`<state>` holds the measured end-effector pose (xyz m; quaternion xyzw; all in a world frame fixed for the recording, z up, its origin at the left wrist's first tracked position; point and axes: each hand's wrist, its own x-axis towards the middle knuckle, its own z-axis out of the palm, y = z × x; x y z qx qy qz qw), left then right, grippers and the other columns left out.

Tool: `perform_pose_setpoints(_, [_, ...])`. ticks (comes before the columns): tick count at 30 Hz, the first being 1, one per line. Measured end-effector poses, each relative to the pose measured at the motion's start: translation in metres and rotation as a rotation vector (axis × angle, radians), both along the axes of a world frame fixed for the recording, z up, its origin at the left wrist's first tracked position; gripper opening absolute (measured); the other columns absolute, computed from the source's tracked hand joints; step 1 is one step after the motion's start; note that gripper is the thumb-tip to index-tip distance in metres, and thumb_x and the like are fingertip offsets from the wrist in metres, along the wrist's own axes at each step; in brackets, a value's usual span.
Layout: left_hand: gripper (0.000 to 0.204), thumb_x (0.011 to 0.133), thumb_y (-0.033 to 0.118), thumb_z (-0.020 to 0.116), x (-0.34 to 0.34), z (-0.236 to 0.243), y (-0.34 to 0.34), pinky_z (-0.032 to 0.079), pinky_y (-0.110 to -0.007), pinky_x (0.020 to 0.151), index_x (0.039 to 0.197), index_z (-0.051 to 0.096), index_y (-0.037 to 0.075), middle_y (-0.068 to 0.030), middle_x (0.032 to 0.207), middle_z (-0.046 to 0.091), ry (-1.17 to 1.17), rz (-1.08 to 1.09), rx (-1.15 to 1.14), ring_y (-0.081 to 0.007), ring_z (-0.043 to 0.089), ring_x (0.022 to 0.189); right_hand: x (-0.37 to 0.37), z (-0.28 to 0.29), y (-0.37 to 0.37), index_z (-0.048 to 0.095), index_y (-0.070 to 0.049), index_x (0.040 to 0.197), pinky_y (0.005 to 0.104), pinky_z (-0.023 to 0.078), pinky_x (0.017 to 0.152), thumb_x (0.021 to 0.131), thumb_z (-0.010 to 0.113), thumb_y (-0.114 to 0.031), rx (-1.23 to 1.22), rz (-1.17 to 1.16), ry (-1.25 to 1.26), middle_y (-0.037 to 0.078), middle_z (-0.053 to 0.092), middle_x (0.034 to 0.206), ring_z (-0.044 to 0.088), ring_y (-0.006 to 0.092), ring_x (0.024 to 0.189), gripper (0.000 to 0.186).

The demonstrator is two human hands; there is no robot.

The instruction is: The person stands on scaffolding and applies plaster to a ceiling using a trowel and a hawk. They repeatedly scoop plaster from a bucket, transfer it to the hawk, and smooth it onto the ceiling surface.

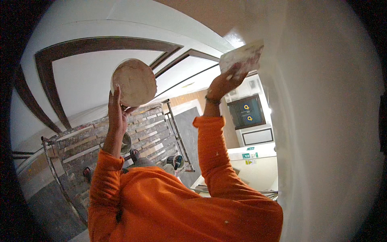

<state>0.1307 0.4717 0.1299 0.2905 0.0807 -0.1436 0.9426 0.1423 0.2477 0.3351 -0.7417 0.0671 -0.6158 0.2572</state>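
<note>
My left hand (117, 115) is raised and holds up a round shallow pan (134, 82) caked with pale plaster, its fingers on the pan's lower rim. My right hand (225, 84) is raised higher to the right and grips a wide flat plastering blade (242, 56) smeared with white paste. The blade's edge lies against the smooth pale wall surface (322, 101). Both arms wear orange sleeves (209, 149), with a band on the right wrist.
Below me is a scaffold platform of paint-spattered planks (149, 129) with metal rails (177, 129), and shoes (135, 155) stand on it. A recessed white ceiling with dark trim (100, 43) spans the upper left. A dark wall panel (246, 111) hangs near white cabinets.
</note>
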Motion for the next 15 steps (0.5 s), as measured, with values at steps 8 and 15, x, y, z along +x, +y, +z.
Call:
perform_pose_setpoints(8, [0.075, 0.089, 0.057, 0.056, -0.001, 0.006, 0.006, 0.058, -0.046, 0.085, 0.143, 0.031, 0.012, -0.0186, 0.134, 0.045, -0.021, 0.007, -0.026, -0.0336, 0.056, 0.117, 0.008, 0.021, 0.099, 0.029, 0.002, 0.146, 0.0407, 0.036, 0.107, 0.097, 0.055, -0.029, 0.101, 0.360, 0.016, 0.022, 0.038, 0.145, 0.041, 0.0307, 0.131, 0.063])
perform_pose_setpoints(15, [0.072, 0.089, 0.057, 0.055, 0.004, -0.004, 0.011, 0.057, -0.045, 0.085, 0.143, 0.032, 0.014, -0.0163, 0.135, 0.045, -0.027, 0.014, -0.051, -0.0319, 0.056, 0.117, -0.026, 0.005, 0.202, 0.050, 0.005, 0.130, 0.0427, 0.041, 0.094, 0.096, 0.052, -0.016, -0.528, 0.454, 0.098, 0.025, 0.053, 0.132, 0.056, 0.0340, 0.112, 0.040])
